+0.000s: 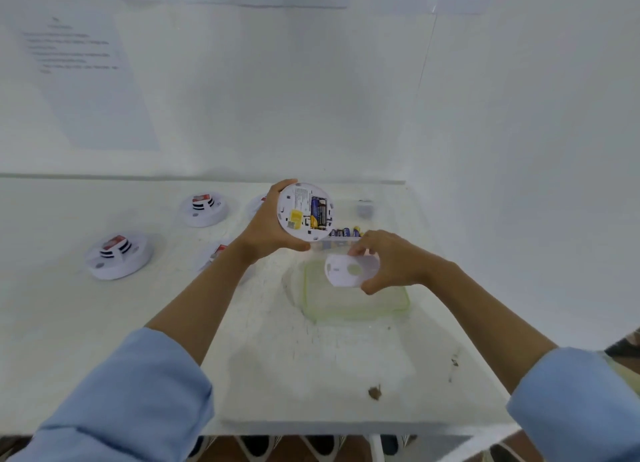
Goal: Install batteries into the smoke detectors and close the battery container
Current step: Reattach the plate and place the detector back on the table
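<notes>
The smoke detector (pixel 298 208) is tilting back-up in the left hand's (pixel 266 233) grip, batteries (pixel 318 213) showing. Just right of it, the right hand (pixel 394 260) is pinching a white cover (pixel 348 271) above a clear lid (pixel 367 307) on the desk (pixel 138 323).

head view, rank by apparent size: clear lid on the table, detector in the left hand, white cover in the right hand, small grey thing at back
1. clear lid
2. detector in the left hand
3. white cover in the right hand
4. grey thing, farthest away, so true size unsure
</notes>
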Motion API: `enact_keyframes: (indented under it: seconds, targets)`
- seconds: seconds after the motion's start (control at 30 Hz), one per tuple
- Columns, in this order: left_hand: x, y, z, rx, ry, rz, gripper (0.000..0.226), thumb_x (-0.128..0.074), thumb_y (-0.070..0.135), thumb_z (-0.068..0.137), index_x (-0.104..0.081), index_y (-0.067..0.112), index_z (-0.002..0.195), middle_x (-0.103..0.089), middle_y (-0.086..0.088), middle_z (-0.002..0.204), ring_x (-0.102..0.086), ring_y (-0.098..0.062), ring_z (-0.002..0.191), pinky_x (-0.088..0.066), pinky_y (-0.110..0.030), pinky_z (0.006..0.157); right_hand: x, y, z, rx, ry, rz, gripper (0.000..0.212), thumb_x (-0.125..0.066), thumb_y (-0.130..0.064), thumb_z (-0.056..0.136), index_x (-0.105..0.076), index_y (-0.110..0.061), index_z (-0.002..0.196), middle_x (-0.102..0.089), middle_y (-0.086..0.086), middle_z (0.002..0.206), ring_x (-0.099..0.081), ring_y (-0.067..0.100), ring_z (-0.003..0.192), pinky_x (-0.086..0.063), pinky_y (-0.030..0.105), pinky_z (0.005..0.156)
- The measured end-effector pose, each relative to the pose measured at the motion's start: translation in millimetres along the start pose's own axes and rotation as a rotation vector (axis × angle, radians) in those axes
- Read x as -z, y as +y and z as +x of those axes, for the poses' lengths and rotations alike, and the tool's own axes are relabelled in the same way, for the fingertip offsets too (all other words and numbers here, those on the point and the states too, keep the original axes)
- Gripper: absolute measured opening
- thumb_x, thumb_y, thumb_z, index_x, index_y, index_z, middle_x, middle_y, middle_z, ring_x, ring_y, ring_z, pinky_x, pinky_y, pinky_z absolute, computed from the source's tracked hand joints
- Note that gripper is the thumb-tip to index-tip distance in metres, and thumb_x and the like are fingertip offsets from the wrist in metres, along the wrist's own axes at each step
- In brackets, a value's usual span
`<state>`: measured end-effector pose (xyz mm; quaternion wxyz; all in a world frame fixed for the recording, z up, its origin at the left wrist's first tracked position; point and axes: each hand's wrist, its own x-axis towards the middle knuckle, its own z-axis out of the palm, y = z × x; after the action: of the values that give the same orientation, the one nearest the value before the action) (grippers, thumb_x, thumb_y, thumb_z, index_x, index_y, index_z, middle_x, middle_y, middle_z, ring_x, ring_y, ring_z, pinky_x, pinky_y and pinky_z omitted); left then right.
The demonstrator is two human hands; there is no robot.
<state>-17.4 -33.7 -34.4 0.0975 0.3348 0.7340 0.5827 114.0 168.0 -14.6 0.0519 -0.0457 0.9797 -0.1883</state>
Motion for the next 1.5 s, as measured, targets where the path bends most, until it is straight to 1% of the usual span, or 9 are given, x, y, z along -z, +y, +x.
enact_keyframes:
  seconds: [0.23,0.37,0.43,0.53,0.63,0.97,1.23,1.37,1.5]
  targets:
    - [-6.8,3.4,-13.8,0.026,0.019,-0.015,0.102,-0.08,-0.017,0.054,-0.029,0.022,0.133,-0.041,-0.003,0.13,-0.046,-0.01,0.115,-0.053,-0.015,0.078,-14.0,8.9,5.8,-0.07,-0.107,0.056,0.058,-0.077,-0.029,0.071,-0.056,-0.015,0.123,-0.051,-0.004,0.115,-0.047,0.013,0.107,-0.039,0.026,0.093]
    - [-11.3,9.2,-15.0,0.023,0.017,-0.033,0.101,-0.078,-0.018,0.054,-0.029,0.021,0.133,-0.042,-0.002,0.129,-0.047,-0.005,0.111,-0.052,-0.014,0.077,5.0,0.0,11.0,0.069,0.391,0.341,0.016,-0.074,-0.019,0.076,-0.069,-0.011,0.089,-0.06,0.004,0.085,-0.047,0.005,0.067,-0.041,0.024,0.07]
    - [-15.4,13.8,-13.9,0.017,0.007,-0.039,0.101,-0.077,-0.021,0.055,-0.028,0.015,0.135,-0.044,0.002,0.123,-0.05,-0.003,0.108,-0.052,-0.014,0.073,11.3,-10.2,21.0,0.139,0.486,0.326,0.024,-0.071,-0.02,0.079,-0.068,-0.014,0.102,-0.056,0.0,0.094,-0.048,0.004,0.074,-0.039,0.016,0.072]
    - [-19.6,19.6,-10.8,0.014,-0.002,-0.071,0.101,-0.073,-0.025,0.055,-0.026,0.01,0.137,-0.046,0.008,0.117,-0.055,0.002,0.1,-0.052,-0.015,0.067,12.1,-20.1,36.0,0.199,0.416,0.232,0.043,-0.07,-0.023,0.08,-0.06,-0.02,0.122,-0.044,0.0,0.128,-0.046,0.009,0.11,-0.039,0.018,0.091]
    - [-20.0,20.9,-7.0,0.009,-0.011,-0.093,0.102,-0.072,-0.027,0.054,-0.026,0.009,0.138,-0.047,0.006,0.119,-0.058,0.005,0.097,-0.053,-0.017,0.067,17.7,-18.1,43.6,0.2,0.376,0.197,0.046,-0.073,-0.021,0.078,-0.06,-0.02,0.122,-0.038,0.005,0.14,-0.043,0.016,0.12,-0.041,0.024,0.096]
    - [-9.0,11.3,13.4,0.046,-0.045,-0.133,0.101,-0.073,-0.025,0.055,-0.027,0.012,0.137,-0.048,0.003,0.116,-0.055,-0.007,0.1,-0.055,-0.021,0.067,28.8,-10.0,71.7,0.284,0.315,-0.172,0.039,-0.061,-0.025,0.088,-0.059,-0.011,0.124,-0.038,0.012,0.144,-0.053,0.027,0.114,-0.04,0.029,0.094]
    - [10.3,-0.4,34.8,0.043,-0.097,-0.139,0.099,-0.073,-0.025,0.056,-0.028,0.018,0.133,-0.048,0.004,0.115,-0.056,-0.008,0.1,-0.055,-0.023,0.071,17.5,-8.3,92.9,0.463,0.506,-0.414,0.036,-0.05,-0.026,0.084,-0.069,0.001,0.099,-0.068,0.022,0.098,-0.069,0.029,0.07,-0.055,0.029,0.055]
    - [13.1,-5.7,40.4,0.043,-0.113,-0.14,0.099,-0.073,-0.025,0.056,-0.027,0.02,0.132,-0.048,0.004,0.116,-0.055,-0.008,0.1,-0.055,-0.022,0.072,17.9,-8.7,96.0,0.415,0.464,-0.303,0.042,-0.044,-0.035,0.086,-0.07,-0.007,0.103,-0.067,0.015,0.104,-0.067,0.026,0.075,-0.052,0.029,0.057]
    - [11.8,-5.5,44.6,0.036,-0.114,-0.126,0.099,-0.072,-0.025,0.057,-0.025,0.017,0.134,-0.047,0.006,0.116,-0.056,-0.005,0.1,-0.054,-0.02,0.071,21.2,-1.3,99.8,0.331,0.43,-0.26,0.047,-0.051,-0.05,0.084,-0.067,-0.017,0.113,-0.063,0.007,0.117,-0.061,0.024,0.094,-0.045,0.033,0.077]
